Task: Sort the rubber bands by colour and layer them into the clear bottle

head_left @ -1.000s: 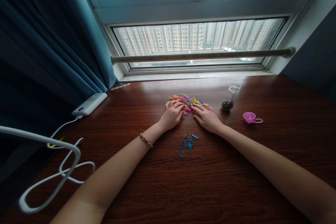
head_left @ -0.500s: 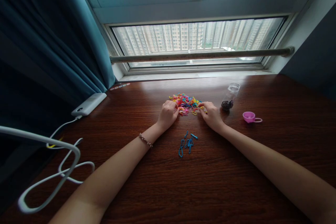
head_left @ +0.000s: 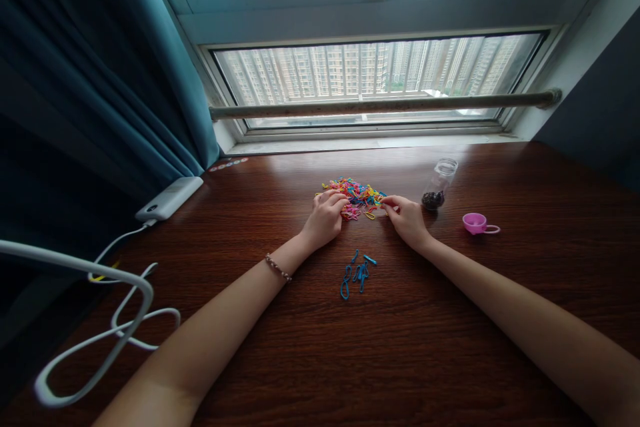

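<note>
Left hand [head_left: 324, 219] and right hand [head_left: 407, 221] are touching bands [head_left: 356, 193] mid-frame, likely light, stretchy, best lifted by one edge; whether fingers [head_left: 395, 200] are pinching any is unclear.

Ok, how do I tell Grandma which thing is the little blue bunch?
Start with the big brown table under the window. Find the left hand and right hand, then look between them but nearer the camera for a small loose bunch of stringy bits. It's all blue, unlike the mixed-colour heap at the hands.
</note>
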The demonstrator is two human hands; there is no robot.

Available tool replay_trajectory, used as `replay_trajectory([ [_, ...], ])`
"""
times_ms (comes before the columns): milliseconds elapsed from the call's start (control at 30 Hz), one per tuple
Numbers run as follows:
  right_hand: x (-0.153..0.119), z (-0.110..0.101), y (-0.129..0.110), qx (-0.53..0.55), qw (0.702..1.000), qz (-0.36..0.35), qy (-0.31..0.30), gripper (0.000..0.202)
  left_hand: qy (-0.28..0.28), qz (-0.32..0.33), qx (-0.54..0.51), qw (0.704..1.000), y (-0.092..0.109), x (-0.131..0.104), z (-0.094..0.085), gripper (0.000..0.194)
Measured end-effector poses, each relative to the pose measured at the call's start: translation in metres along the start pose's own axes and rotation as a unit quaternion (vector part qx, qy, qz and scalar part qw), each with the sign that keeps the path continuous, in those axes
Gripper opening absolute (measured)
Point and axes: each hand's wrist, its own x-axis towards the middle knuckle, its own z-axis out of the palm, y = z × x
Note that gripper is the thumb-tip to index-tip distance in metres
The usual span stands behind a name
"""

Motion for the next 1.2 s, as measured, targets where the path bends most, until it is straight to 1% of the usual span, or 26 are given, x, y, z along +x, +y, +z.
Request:
replay_trajectory([
  [167,-0.001,-0.003,-0.004,-0.012,1.000,0.003,-0.003,0.020,-0.037,0.012,0.005,0.999,-0.002,0.000,0.005,0.037],
  [333,-0.001,-0.005,-0.005,-0.031,0.999,-0.017,0.014,0.020,-0.045,-0.013,0.012,0.999,-0.002,0.000,0.008,0.034],
  [467,-0.001,-0.004,-0.001,-0.032,0.999,-0.027,0.023,0.016,-0.032,-0.033,0.011,0.999,-0.002,0.001,0.009,0.032],
  [667,-0.002,-0.004,0.000,-0.049,0.999,0.003,0.020,0.014,0.001,-0.066,-0.013,0.998,-0.007,0.002,0.009,0.028],
  [933,-0.001,-0.005,-0.003,-0.047,0.999,0.012,0.016,0.012,0.019,-0.078,-0.026,0.996,-0.012,0.003,0.008,0.023],
  [1100,-0.001,-0.006,-0.004,-0.048,0.999,-0.004,0.019,0.015,0.024,-0.091,-0.029,0.995,-0.013,0.003,0.006,0.018],
  [1200,-0.001,-0.006,-0.004,-0.047,0.998,-0.020,0.022,0.016,0.042,-0.100,-0.021,0.994,-0.011,0.002,0.004,0.024],
])
